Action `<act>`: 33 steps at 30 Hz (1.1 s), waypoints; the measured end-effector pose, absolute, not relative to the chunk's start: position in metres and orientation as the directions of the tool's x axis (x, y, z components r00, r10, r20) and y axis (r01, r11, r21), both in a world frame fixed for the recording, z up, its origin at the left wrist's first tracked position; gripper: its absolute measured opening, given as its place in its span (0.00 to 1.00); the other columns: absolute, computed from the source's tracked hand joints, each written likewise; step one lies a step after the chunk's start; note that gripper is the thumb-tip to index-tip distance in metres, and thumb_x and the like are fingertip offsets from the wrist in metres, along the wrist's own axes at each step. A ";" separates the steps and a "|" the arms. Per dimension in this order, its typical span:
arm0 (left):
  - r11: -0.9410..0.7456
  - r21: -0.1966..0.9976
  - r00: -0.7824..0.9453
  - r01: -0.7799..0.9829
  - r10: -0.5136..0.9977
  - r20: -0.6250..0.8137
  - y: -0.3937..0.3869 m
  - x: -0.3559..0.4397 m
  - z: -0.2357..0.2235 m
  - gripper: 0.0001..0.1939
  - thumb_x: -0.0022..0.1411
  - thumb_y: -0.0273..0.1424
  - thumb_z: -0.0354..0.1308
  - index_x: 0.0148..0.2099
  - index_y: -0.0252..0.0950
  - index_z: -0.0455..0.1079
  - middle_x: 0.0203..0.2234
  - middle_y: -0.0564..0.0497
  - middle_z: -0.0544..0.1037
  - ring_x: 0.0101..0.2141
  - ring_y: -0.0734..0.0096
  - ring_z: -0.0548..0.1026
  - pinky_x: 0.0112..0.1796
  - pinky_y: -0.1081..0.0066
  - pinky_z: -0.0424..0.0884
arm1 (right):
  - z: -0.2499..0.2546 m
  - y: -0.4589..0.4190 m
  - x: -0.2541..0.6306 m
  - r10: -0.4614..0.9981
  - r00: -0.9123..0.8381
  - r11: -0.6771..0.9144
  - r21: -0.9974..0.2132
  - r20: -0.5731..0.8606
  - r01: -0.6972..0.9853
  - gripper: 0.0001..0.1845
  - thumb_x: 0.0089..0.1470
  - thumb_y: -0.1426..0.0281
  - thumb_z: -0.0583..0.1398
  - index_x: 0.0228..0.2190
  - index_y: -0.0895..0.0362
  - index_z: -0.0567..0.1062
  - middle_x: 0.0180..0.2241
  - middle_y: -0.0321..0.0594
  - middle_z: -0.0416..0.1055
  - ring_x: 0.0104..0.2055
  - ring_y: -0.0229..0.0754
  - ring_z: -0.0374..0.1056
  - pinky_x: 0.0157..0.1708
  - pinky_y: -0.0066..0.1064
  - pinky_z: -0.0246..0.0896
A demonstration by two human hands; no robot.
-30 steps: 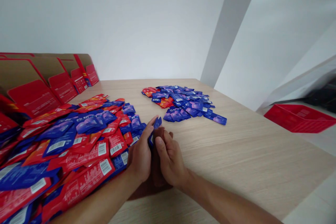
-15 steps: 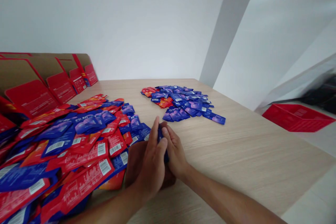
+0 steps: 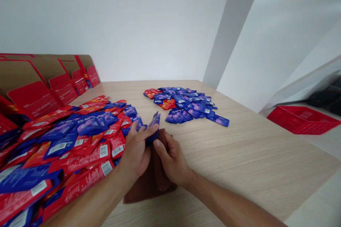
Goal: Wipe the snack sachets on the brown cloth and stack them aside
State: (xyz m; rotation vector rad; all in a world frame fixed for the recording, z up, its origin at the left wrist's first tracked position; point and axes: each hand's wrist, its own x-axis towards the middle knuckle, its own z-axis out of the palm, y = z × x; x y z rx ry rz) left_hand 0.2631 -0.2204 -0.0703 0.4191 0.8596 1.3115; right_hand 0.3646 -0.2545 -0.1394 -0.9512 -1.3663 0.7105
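My left hand (image 3: 137, 149) grips a blue sachet (image 3: 154, 122) whose top edges stand up past the fingers; it may be more than one. Close by on the right, my right hand (image 3: 173, 159) is closed on the folded upper part of a brown cloth (image 3: 145, 189). The cloth's lower part spreads on the table under both hands. Left of my left hand lies a big heap of red and blue sachets (image 3: 87, 127), many with barcodes showing. Part of that heap is hidden behind my left forearm.
Farther back on the wooden table (image 3: 239, 149) is a second pile of mostly blue sachets (image 3: 191, 104), with some orange-red ones. Open red cardboard boxes (image 3: 34, 97) line the left side. Beyond the table's right edge stands a red crate (image 3: 302, 120).
My hands were pressed together around a blue sachet. Now they are apart: my left hand has shifted left with the blue sachet, and more of the brown cloth shows between them.
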 end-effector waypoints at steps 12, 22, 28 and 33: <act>-0.109 0.902 -0.046 -0.418 0.994 0.099 -0.217 0.257 -0.074 0.23 0.67 0.27 0.65 0.63 0.39 0.73 0.54 0.45 0.83 0.56 0.50 0.82 0.58 0.50 0.79 | -0.134 -0.255 0.369 0.820 0.320 0.428 -0.880 0.474 0.208 0.16 0.73 0.57 0.54 0.37 0.51 0.73 0.33 0.36 0.74 0.36 0.44 0.69 0.38 0.35 0.64; -0.201 0.976 0.183 -0.081 0.960 0.212 -0.280 0.280 -0.127 0.25 0.76 0.52 0.56 0.63 0.42 0.79 0.67 0.46 0.74 0.71 0.50 0.64 0.72 0.53 0.58 | -0.136 -0.244 0.386 0.747 0.446 0.412 -0.870 0.493 0.271 0.18 0.74 0.54 0.51 0.36 0.51 0.70 0.29 0.35 0.69 0.31 0.43 0.65 0.32 0.35 0.61; -0.123 0.974 0.098 -0.188 0.985 0.143 -0.260 0.277 -0.131 0.22 0.77 0.48 0.58 0.61 0.42 0.80 0.63 0.46 0.78 0.68 0.50 0.70 0.69 0.53 0.63 | -0.136 -0.252 0.374 0.781 0.266 0.485 -0.817 0.565 0.313 0.14 0.74 0.59 0.52 0.38 0.50 0.72 0.33 0.38 0.75 0.34 0.45 0.70 0.37 0.36 0.65; -0.024 0.956 0.107 -0.293 0.993 0.058 -0.246 0.268 -0.126 0.21 0.78 0.47 0.56 0.59 0.41 0.81 0.57 0.46 0.82 0.63 0.51 0.76 0.68 0.52 0.65 | -0.135 -0.263 0.362 0.777 0.103 0.562 -0.759 0.621 0.329 0.11 0.73 0.64 0.52 0.36 0.50 0.69 0.32 0.38 0.75 0.32 0.44 0.71 0.34 0.35 0.63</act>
